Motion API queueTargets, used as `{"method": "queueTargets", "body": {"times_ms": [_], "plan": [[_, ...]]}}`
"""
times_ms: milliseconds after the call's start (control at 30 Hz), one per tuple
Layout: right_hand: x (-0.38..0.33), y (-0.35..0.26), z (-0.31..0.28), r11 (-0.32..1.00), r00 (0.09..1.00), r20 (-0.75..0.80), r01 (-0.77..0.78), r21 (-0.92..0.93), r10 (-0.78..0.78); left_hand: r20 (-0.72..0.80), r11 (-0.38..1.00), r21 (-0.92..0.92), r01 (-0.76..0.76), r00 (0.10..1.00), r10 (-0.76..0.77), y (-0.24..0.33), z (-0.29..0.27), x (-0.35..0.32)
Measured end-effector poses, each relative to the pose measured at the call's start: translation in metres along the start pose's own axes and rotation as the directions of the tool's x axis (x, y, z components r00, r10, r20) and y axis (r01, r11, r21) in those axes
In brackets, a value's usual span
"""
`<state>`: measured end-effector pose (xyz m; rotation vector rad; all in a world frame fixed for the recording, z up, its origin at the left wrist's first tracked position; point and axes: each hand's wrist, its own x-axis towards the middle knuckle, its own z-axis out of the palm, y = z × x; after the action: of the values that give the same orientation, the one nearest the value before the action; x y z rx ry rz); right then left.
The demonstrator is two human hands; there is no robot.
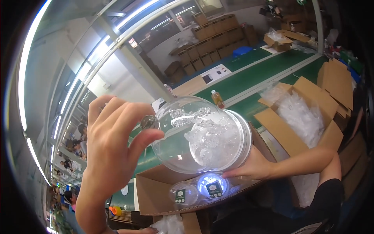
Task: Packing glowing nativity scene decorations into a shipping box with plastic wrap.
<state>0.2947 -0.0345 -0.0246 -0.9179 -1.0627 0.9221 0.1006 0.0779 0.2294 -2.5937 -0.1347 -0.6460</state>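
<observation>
A clear plastic globe [171, 148] with a white base and clear crystal-like pieces inside lies tilted on its side in front of me. My right hand [255, 165] holds it at the rimmed base end, with the fingers partly hidden behind it. My left hand [109, 136] is raised at the globe's rounded end, thumb and fingers pinching a small round translucent piece [149, 122]. Whether that piece is joined to the globe, I cannot tell. Just below, an open cardboard box [154, 191] contains a lit clear globe [206, 183] and an unlit one [183, 201], both with dark green labels.
To the right stands an open carton [280, 132] stuffed with clear plastic bags [300, 113]. A bottle of amber liquid [217, 99] stands on the green work surface [249, 74] beyond. An orange tape roll [115, 211] lies lower left, near another person's hand [146, 231].
</observation>
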Motion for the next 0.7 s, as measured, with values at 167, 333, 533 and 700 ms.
{"method": "queueTargets", "body": {"times_ms": [167,333,533,700], "plan": [[-0.006,-0.007,-0.023,0.959,0.991,-0.075,0.083,-0.271,-0.107,0.159,0.968,-0.144,0.204,0.971,-0.181,0.004,0.012,-0.006],[-0.002,-0.007,-0.045,0.854,0.990,0.046,0.138,-0.502,-0.133,0.374,0.756,-0.419,0.503,0.854,-0.361,-0.001,0.016,-0.010],[0.008,-0.001,-0.055,0.908,0.992,0.097,0.118,-0.401,-0.086,0.540,0.573,-0.543,0.614,0.778,-0.322,-0.015,0.030,-0.021],[0.006,-0.007,-0.054,0.879,0.991,0.087,0.132,-0.458,-0.104,0.527,0.230,-0.755,0.615,0.776,-0.346,-0.030,0.068,-0.044]]}}
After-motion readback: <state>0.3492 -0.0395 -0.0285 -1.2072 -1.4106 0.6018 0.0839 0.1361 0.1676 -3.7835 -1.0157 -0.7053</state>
